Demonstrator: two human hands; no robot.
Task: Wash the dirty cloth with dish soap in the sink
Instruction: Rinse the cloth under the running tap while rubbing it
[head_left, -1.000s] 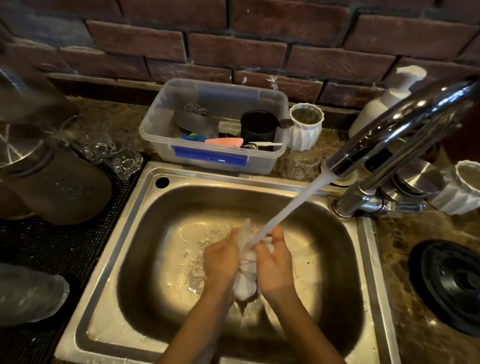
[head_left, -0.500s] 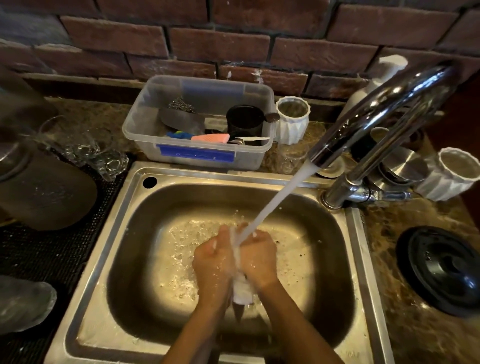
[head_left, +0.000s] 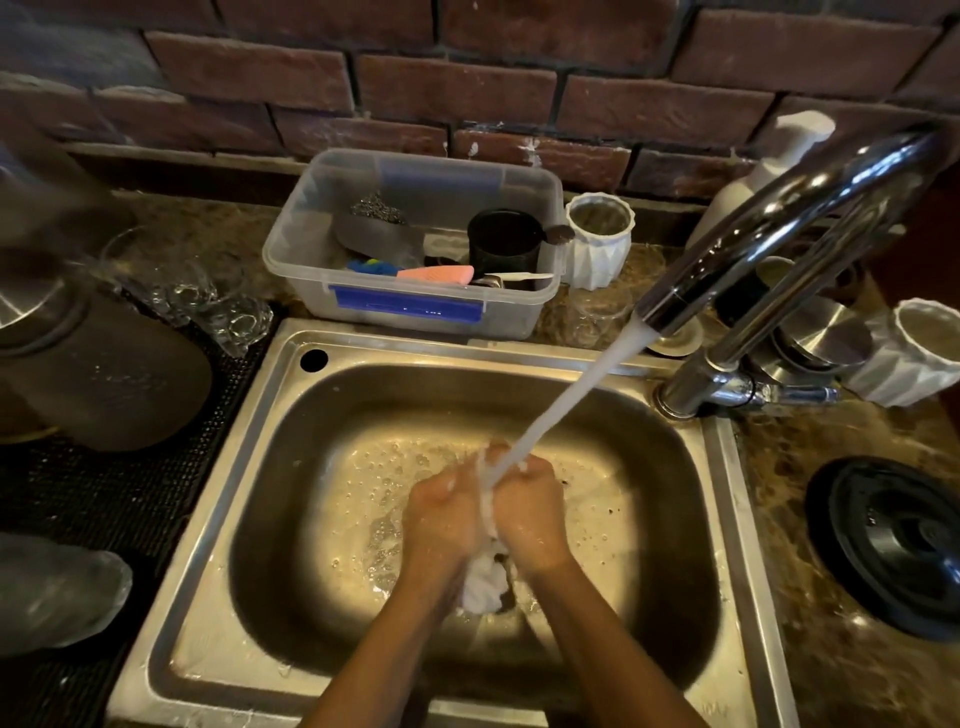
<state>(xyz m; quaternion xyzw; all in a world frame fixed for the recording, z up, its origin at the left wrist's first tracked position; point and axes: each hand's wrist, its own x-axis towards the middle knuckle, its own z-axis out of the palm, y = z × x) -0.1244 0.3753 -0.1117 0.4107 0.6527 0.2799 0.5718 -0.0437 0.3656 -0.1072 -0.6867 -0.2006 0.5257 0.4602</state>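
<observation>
Over the middle of the steel sink (head_left: 244, 467), my left hand (head_left: 441, 514) and my right hand (head_left: 530, 514) are pressed together, both closed on a white cloth (head_left: 485, 584). A wet bunch of the cloth hangs out below my palms; a thin strip shows between my fists. Water streams from the chrome faucet (head_left: 769, 223) onto the top of my hands. A white pump bottle (head_left: 769, 161) stands behind the faucet at the back right.
A clear plastic tub (head_left: 415, 312) with a black cup, brushes and a scrubber sits behind the sink. White ribbed cups (head_left: 600, 241) (head_left: 919, 353) stand on the counter. Glassware and a dark jar (head_left: 104, 364) are left; a black lid (head_left: 898, 545) lies right.
My hands have closed together around the cloth, squeezing it tighter under the stream, so less cloth shows than a second ago. The camera has shifted slightly.
</observation>
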